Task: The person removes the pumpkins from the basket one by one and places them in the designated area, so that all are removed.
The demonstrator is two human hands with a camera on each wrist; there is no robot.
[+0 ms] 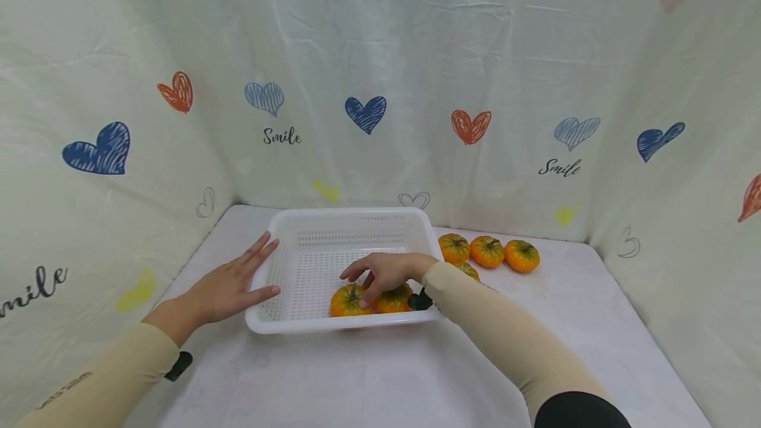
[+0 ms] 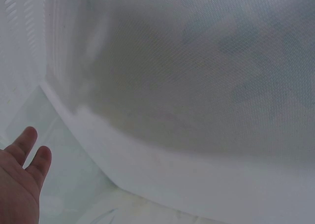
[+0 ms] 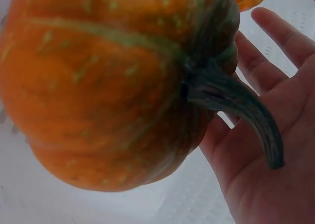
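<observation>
A white perforated plastic basket stands on the table, holding two small orange-and-green pumpkins along its near side. My left hand is spread at the basket's left rim, with thumb and fingers extended. Over the pumpkins reaches my right hand, its thumb right at the left pumpkin. The right pumpkin lies beneath the palm, partly covered by the hand. Close up in the right wrist view, a pumpkin with a curved dark stem overlaps the hand, whose fingers look spread and not curled round it.
Just right of the basket sit several more pumpkins, three in a row and one partly hidden behind the right forearm. A white cloth printed with hearts hangs behind and beside the white table.
</observation>
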